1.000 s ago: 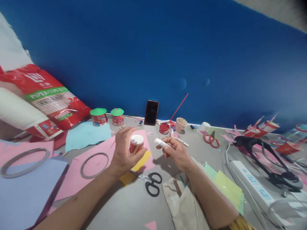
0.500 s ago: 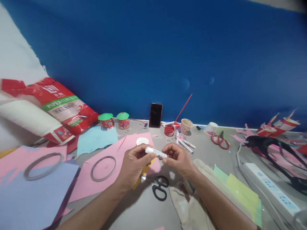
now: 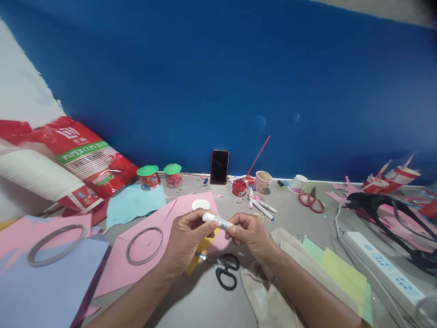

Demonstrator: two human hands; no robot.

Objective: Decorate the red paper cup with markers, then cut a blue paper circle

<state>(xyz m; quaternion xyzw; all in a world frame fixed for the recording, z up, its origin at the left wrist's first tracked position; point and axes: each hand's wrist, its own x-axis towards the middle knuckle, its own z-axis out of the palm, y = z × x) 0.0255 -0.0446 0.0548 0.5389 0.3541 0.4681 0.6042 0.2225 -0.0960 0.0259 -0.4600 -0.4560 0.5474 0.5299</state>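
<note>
A white glue stick (image 3: pixel 218 222) is held up over the table between both hands, lying nearly level. My left hand (image 3: pixel 191 234) pinches its capped left end between thumb and fingers. At the other end, the fingers of my right hand (image 3: pixel 250 232) close round the tip. Below the hands lie black-handled scissors (image 3: pixel 227 272), their blades partly over a yellow paper piece (image 3: pixel 205 245). A pink sheet (image 3: pixel 112 273) spreads out beside my left hand, with a grey ring (image 3: pixel 145 246) on it. A white round lid or disc (image 3: pixel 200 204) sits just behind the left hand.
At left are a red bag of paper cups (image 3: pixel 92 155) and blue-violet paper (image 3: pixel 51 287). A phone (image 3: pixel 219 166) leans on the blue wall. Markers (image 3: pixel 262 209) and red scissors (image 3: pixel 311 200) lie at the back. A power strip (image 3: pixel 385 264) and cloth (image 3: pixel 269 296) are at right.
My right hand has come slightly closer to the left, its fingers now further onto the glue stick's right end. The whole view has shifted a little.
</note>
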